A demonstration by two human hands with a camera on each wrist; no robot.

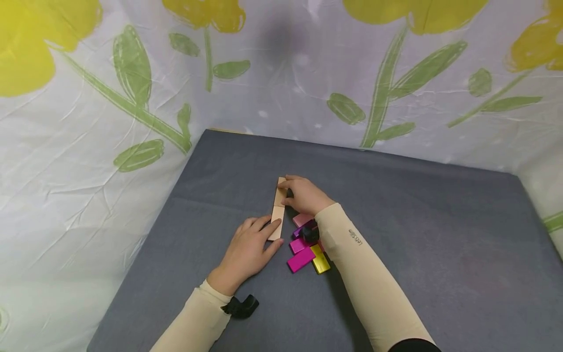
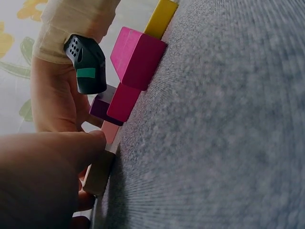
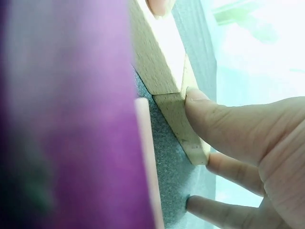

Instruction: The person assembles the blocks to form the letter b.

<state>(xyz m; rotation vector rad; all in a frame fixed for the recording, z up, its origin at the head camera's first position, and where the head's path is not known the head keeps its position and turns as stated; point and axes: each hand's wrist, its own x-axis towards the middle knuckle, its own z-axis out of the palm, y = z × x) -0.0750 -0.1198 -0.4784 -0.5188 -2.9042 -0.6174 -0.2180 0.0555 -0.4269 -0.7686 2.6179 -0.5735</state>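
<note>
Presently, the left hand (image 1: 248, 247) and the right hand (image 1: 305, 194) are working together at a row of two plain wooden blocks, which is lying on the grey table (image 1: 396, 220). The left hand is holding the near wooden block (image 1: 277, 213): its thumb is resting at one side, and its fingers are reaching over the top and toward the other side. The right hand is gripping the far wooden block (image 1: 280, 194); in the right wrist view its thumb (image 3: 198, 102) is pressing at the edge, while one fingertip is touching near the outer end. How firmly each hand is pressing, one cannot tell.

The two blocks are meeting end to end, and only a thin seam is showing between them. Judging from this, the step in hand is probably consisting of fitting them into one straight line. The next move is then calling for small, even corrections: one hand should be steadying its block while the other is nudging, and afterwards the fingers should be lifting gently, so that no seam is opening.

Just beside the row, on the right, a pink block (image 1: 302, 220), a purple block (image 1: 296, 233), two magenta blocks (image 1: 301, 259) and a yellow block (image 1: 321, 260) are lying in a loose heap, probably waiting for later use.
</note>
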